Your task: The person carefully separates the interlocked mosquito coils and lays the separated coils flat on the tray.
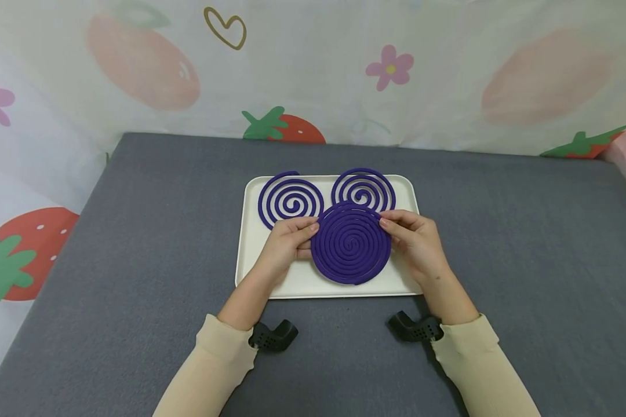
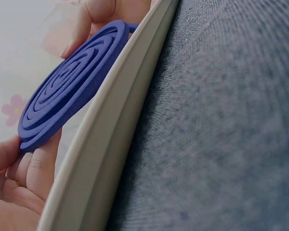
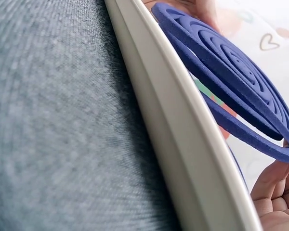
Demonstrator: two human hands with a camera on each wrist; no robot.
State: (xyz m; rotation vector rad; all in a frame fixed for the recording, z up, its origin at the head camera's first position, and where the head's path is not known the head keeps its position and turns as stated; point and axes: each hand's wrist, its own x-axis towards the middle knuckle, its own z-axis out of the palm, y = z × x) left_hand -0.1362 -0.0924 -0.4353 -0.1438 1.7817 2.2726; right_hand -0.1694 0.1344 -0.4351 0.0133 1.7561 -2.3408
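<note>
Left hand [image 1: 288, 240] and right hand [image 1: 416, 238] pinch opposite edges of the double coil [image 1: 350, 242] above the tray [image 1: 250, 243]; wrist views cut both hands off.

I see a white tray [image 1: 250, 255] lying on the grey-clothed bench [image 1: 527, 260]. Two loose purple spiral coils rest at the tray's far end: the left coil [image 1: 290, 200] and the right coil [image 1: 363, 188], just beside each other. Behind the bench hangs a strawberry-print curtain [image 1: 313, 75]
</note>
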